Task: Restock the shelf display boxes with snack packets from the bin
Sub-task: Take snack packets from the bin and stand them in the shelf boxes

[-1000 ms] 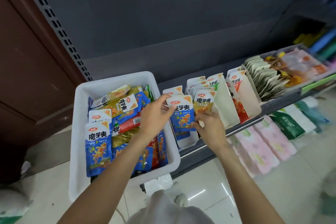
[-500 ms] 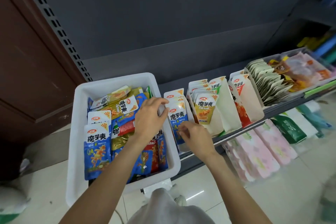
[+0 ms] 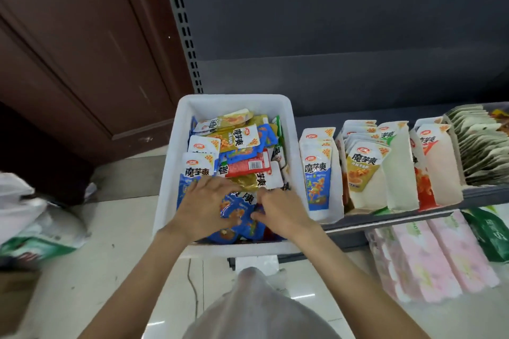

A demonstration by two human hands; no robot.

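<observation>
Left hand: your left hand (image 3: 205,208) is down in the white plastic bin (image 3: 168,190), fingers spread flat over the packets, fingertips touching a blue snack packet (image 3: 238,213); whether it grips the packet you cannot tell from this angle
Right hand: your right hand (image 3: 281,213) is in the bin beside the left one, fingers curled at the right edge of the same blue packet; the thumb is hidden, so a true grip cannot be told
Bin: it sits on the left end of the grey shelf (image 3: 385,219), heaped with loose packets in blue, gold and red, lying at all angles
Blue display box: the blue-packet display box (image 3: 316,176) stands just right of the bin, its packets upright in a row facing you
Gold display box: the gold-packet display box (image 3: 363,173) stands next along, packets upright, a white carton wall on its right side
Red display box: the red-packet display box (image 3: 429,165) is further right, showing mostly white carton
Far right: a tray of pale green packets (image 3: 479,151) stacked edge-on sits at the shelf's right end
Below the shelf: pink flowered packs (image 3: 429,253) lie on the lower level
</observation>
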